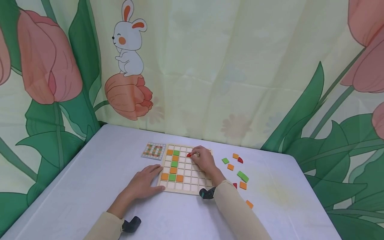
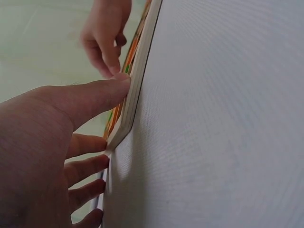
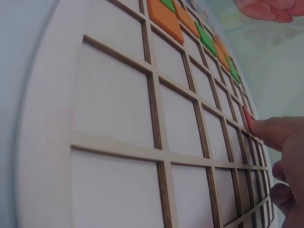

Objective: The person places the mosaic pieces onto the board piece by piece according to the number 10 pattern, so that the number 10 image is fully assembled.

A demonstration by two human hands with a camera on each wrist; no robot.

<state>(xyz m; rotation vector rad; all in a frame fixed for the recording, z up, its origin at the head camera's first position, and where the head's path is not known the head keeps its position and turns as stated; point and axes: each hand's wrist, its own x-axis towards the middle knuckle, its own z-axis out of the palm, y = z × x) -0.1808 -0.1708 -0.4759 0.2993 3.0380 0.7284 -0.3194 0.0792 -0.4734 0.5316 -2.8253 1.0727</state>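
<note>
Red and curved, a tile (image 1: 188, 155) sits at the wooden grid board's (image 1: 183, 192) far part, pinched by my right hand (image 1: 204, 160); I see my left hand (image 1: 145, 183) spread at its near-left corner.

And there was the right hand (image 1: 204, 160), blotting out some of the board's (image 1: 186, 187) right-hand squares, fingertips covering part of a red piece (image 1: 188, 155)! Below, the right sleeve (image 1: 240, 213) hid part of another red piece (image 1: 235, 185). The card (image 1: 153, 150)? Pattern too small to read! Both that sleeve and the left sleeve (image 1: 103, 228) ran off the bottom edge, the table (image 1: 168, 216) too. In the left wrist view the right hand was blurred, cropped up top, the board cut off alongside; the right wrist view's edge sliced it again!
</note>
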